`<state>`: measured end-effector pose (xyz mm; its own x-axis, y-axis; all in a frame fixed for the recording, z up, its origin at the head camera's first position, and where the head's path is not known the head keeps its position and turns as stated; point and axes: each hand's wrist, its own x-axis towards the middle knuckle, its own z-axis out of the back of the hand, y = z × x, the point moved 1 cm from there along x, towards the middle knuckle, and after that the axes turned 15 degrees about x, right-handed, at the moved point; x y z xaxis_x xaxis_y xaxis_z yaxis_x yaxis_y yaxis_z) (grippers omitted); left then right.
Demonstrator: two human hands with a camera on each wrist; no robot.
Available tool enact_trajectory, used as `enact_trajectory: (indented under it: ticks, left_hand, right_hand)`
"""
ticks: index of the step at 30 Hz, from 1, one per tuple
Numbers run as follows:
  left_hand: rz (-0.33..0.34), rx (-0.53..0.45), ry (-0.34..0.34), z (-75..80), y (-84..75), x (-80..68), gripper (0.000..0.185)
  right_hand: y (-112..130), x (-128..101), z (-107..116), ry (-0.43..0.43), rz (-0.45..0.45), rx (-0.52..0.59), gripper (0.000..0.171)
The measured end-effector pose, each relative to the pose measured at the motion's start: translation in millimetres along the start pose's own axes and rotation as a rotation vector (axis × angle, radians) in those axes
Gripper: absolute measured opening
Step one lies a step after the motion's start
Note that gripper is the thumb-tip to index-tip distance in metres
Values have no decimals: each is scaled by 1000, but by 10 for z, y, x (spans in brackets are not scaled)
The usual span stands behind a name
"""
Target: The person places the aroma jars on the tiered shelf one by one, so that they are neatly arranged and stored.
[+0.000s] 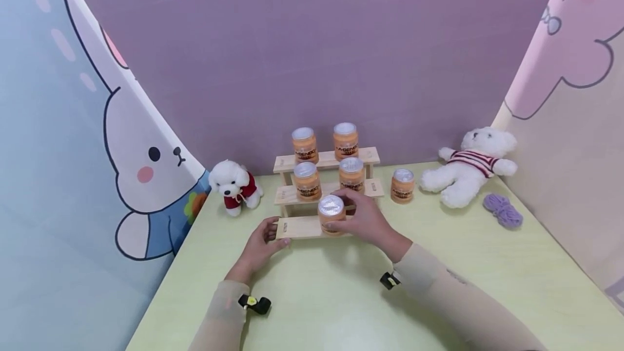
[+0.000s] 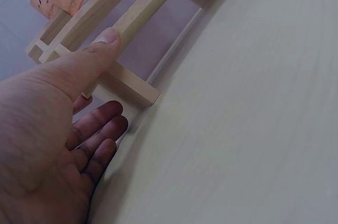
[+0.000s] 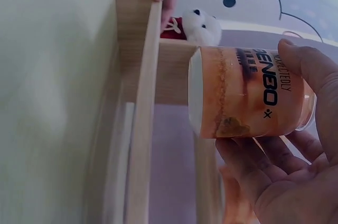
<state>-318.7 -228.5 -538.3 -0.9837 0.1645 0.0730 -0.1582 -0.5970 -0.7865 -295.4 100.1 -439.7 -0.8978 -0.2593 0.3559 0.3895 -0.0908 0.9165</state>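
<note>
A three-step wooden display rack [image 1: 298, 227] stands on the table. My left hand [image 1: 258, 248] grips the left end of its lowest step; in the left wrist view the thumb [image 2: 110, 36] lies on the front edge and the lower fingers hang loosely curled beside a leg. My right hand [image 1: 365, 220] holds an orange can [image 1: 331, 214] with a silver lid at the lowest step, thumb and fingers on opposite sides. In the right wrist view the base of this can [image 3: 195, 94] appears raised off the step. The middle step bears a left can [image 1: 307, 182] and a right can [image 1: 352, 173].
On the top step stand two more cans, a left one [image 1: 305, 146] and a right one [image 1: 345, 142]. Another can [image 1: 402, 186] is on the table right of the rack. A plush dog [image 1: 235, 186] sits left; a plush bear [image 1: 470, 164] and purple yarn [image 1: 503, 210] lie right.
</note>
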Motion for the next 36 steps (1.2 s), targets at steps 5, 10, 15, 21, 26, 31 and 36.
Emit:
enact_trajectory:
  ticks: [5,10,15,21,26,31,36]
  left_hand:
    - [-27,-23,-6,-13,4,12,71]
    - [-30,-29,-10,-8,-11,12,70]
    - [-15,-28,-3,-4,-48,9,71]
    - [-9,-30,-3,-5,-42,13,71]
    - [-9,-34,-2,2,-41,17,71]
    - [-4,-31,2,-1,-20,14,71]
    - [-10,-30,-3,-7,-7,10,70]
  right_hand:
    - [-86,63,-147,-17,-3,-14,69]
    - [-143,109,-278,-48,-42,-11,71]
    - [-165,138,-374,-65,-65,-12,69]
    - [-188,151,-426,-73,-60,-10,67]
    - [-200,164,-441,-86,-54,-13,69]
    - [-214,152,-452,-77,-59,-9,70]
    - [-228,109,-441,-48,-51,-10,72]
